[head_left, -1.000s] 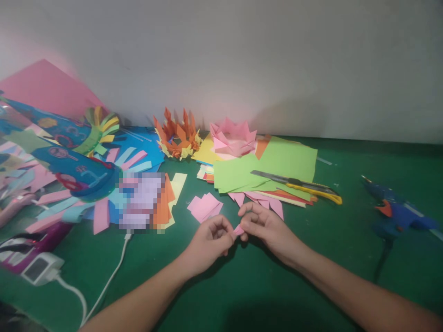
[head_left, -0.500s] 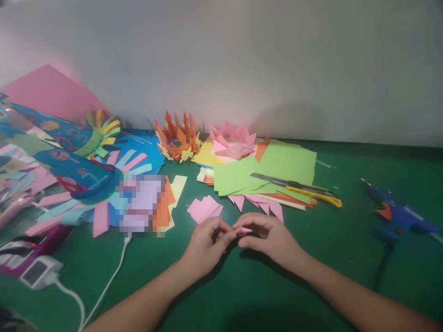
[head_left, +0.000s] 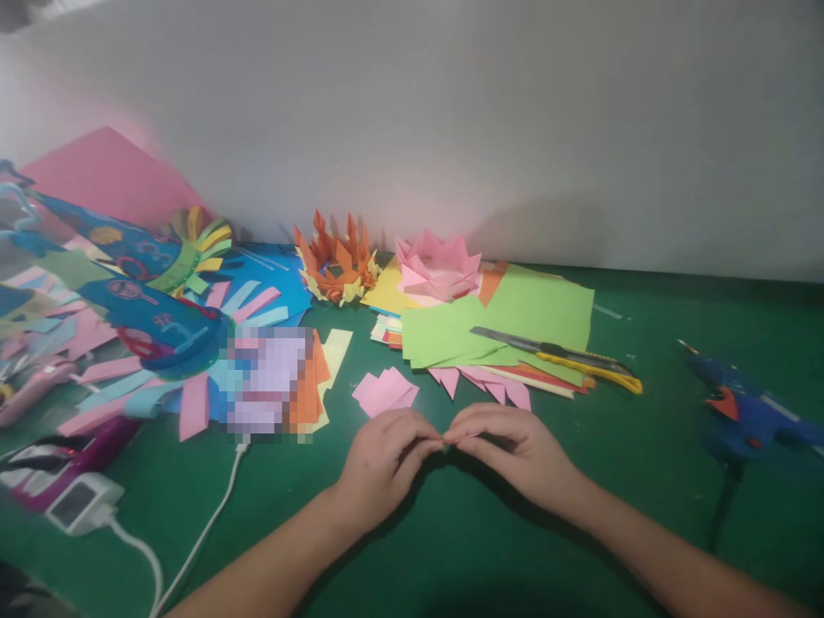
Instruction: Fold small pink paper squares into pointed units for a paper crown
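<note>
My left hand [head_left: 381, 459] and my right hand [head_left: 511, 446] meet fingertip to fingertip low over the green table [head_left: 451, 549]. Both are curled in a pinch on a small folded pink paper piece [head_left: 449, 441], of which only a thin edge shows between the fingers. A small pile of pink paper squares [head_left: 384, 391] lies just beyond my left hand. Pink paper triangles [head_left: 489, 386] lie beyond my right hand, under the edge of a green sheet stack [head_left: 508, 322].
A yellow utility knife [head_left: 566, 356] lies on the green sheets. A pink paper crown [head_left: 439, 264] and an orange one [head_left: 335, 253] stand by the wall. A blue glue gun [head_left: 747, 408] is at the right. Coloured paper crafts [head_left: 148, 318], a charger and white cable [head_left: 206, 524] fill the left.
Both hands have sunk toward the table and closed tighter together. The pink piece, clearly seen between the fingers before, is now almost hidden.
</note>
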Demonstrator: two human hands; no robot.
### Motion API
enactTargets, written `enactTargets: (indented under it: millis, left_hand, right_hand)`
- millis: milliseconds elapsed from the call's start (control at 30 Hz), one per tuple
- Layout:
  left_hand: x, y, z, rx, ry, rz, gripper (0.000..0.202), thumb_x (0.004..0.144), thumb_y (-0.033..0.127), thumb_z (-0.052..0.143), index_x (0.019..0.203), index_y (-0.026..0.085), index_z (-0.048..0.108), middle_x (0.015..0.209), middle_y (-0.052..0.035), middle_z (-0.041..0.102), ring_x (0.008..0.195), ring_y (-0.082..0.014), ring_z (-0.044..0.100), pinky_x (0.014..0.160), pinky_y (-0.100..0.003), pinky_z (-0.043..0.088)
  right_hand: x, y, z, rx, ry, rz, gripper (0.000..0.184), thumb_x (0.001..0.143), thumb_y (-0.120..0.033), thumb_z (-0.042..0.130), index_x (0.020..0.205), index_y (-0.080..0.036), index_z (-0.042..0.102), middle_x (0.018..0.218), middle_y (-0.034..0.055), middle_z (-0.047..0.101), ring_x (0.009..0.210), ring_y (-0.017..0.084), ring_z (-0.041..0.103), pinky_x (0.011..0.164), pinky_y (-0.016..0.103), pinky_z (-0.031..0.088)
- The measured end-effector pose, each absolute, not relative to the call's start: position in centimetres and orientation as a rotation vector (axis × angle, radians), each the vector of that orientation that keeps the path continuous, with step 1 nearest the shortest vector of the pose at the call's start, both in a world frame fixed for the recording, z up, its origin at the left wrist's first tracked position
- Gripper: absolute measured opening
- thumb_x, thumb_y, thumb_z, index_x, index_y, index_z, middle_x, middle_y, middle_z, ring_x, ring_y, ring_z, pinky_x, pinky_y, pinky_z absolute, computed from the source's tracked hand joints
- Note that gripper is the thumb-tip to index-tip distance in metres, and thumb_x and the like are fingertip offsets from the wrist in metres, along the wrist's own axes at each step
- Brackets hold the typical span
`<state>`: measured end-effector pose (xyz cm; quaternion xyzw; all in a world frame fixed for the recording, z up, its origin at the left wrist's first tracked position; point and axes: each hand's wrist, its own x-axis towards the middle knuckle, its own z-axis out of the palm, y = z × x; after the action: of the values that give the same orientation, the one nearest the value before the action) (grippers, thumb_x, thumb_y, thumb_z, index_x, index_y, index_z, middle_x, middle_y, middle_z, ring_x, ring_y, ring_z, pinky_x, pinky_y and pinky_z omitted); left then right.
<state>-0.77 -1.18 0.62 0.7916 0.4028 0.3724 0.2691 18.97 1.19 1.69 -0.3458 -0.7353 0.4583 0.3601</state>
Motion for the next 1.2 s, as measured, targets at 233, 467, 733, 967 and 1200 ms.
enactTargets:
  millis: [233, 467, 733, 967, 1200]
  left_hand:
    - [-0.7, -1.0, 0.5, 2.135, 1.190, 0.902, 0.014, 0.091, 0.015, 0.041, 0.088, 0.019, 0.054, 0.081, -0.0041, 0.060, 0.077, -0.0164, 0.054, 0.071, -0.028, 0.043]
    - [-1.9, 0.2, 0.3, 2.011, 1.494, 0.971, 0.016, 0.090, 0.016, 0.036, 0.080, 0.019, 0.048, 0.078, -0.0024, 0.055, 0.073, -0.0158, 0.051, 0.068, -0.028, 0.041]
    - [-2.0, 0.6, -0.2, 2.178, 1.632, 0.999, 0.017, 0.083, 0.014, 0.047, 0.099, 0.020, 0.050, 0.106, -0.0079, 0.051, 0.103, -0.0225, 0.049, 0.087, -0.037, 0.040]
    - [-2.2, 0.6, -0.7, 2.231, 1.716, 0.841, 0.027, 0.082, 0.017, 0.050, 0.108, 0.020, 0.047, 0.112, -0.0102, 0.050, 0.105, -0.0251, 0.050, 0.088, -0.041, 0.043]
    - [-2.2, 0.7, 0.2, 2.317, 1.525, 0.818, 0.022, 0.087, 0.017, 0.046, 0.108, 0.020, 0.049, 0.105, -0.0077, 0.060, 0.100, -0.0227, 0.053, 0.093, -0.043, 0.039]
  right_hand:
    - [18.9, 1.0, 2.1, -0.837, -2.086, 0.772, 0.017, 0.087, -0.017, 0.052, 0.084, -0.021, 0.069, 0.077, 0.0041, 0.068, 0.074, 0.016, 0.061, 0.068, 0.028, 0.048]
    - [21.2, 2.3, 3.5, -1.010, -2.103, 0.435, 0.014, 0.087, -0.019, 0.054, 0.084, -0.022, 0.067, 0.080, 0.0025, 0.069, 0.074, 0.016, 0.063, 0.070, 0.028, 0.049]
    - [29.5, 1.8, 2.2, -1.119, -2.369, -0.256, 0.018, 0.090, -0.025, 0.048, 0.089, -0.019, 0.064, 0.084, 0.0068, 0.069, 0.079, 0.023, 0.064, 0.074, 0.035, 0.048]
    - [28.8, 2.1, 0.0, -1.126, -2.465, -0.232, 0.030, 0.094, -0.020, 0.038, 0.087, -0.017, 0.068, 0.089, 0.0085, 0.069, 0.081, 0.021, 0.064, 0.076, 0.036, 0.048]
    - [28.9, 1.5, 1.0, -1.112, -2.454, -0.157, 0.024, 0.091, -0.031, 0.046, 0.101, -0.021, 0.066, 0.095, 0.0053, 0.071, 0.086, 0.023, 0.065, 0.079, 0.039, 0.048]
